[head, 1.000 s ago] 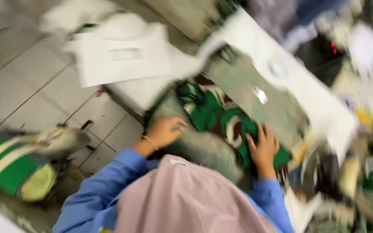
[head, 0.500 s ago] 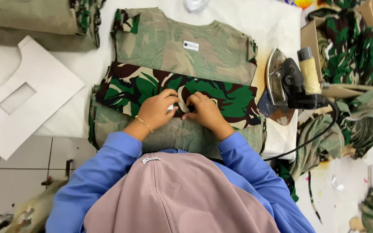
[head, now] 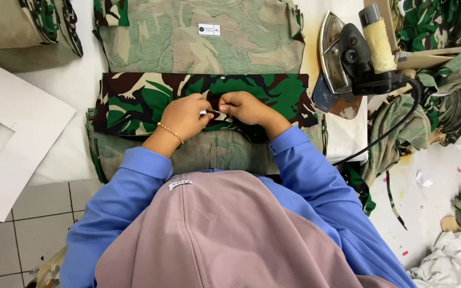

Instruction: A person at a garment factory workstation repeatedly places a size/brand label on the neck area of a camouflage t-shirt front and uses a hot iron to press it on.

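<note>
A folded camouflage garment (head: 134, 98) in dark green, brown and white lies across a paler inside-out camouflage shirt (head: 198, 48) on the white table. My left hand (head: 185, 114), with a thin gold bracelet at the wrist, and my right hand (head: 246, 106) meet at the middle of the dark garment. Both pinch something small and pale between their fingertips (head: 206, 112); what it is I cannot tell. Blue sleeves and a mauve head covering fill the lower part of the view.
An electric iron (head: 348, 58) rests on its side at the right, its black cord (head: 396, 130) trailing off the table edge. White cardboard templates (head: 12, 138) lie at the left. More camouflage fabric is piled at upper left and along the right, with scraps on the floor.
The view has swung from a blurred sideways look to steady, straight down over the table. My hands have come together at the middle of the dark garment and stay there, pinching.
</note>
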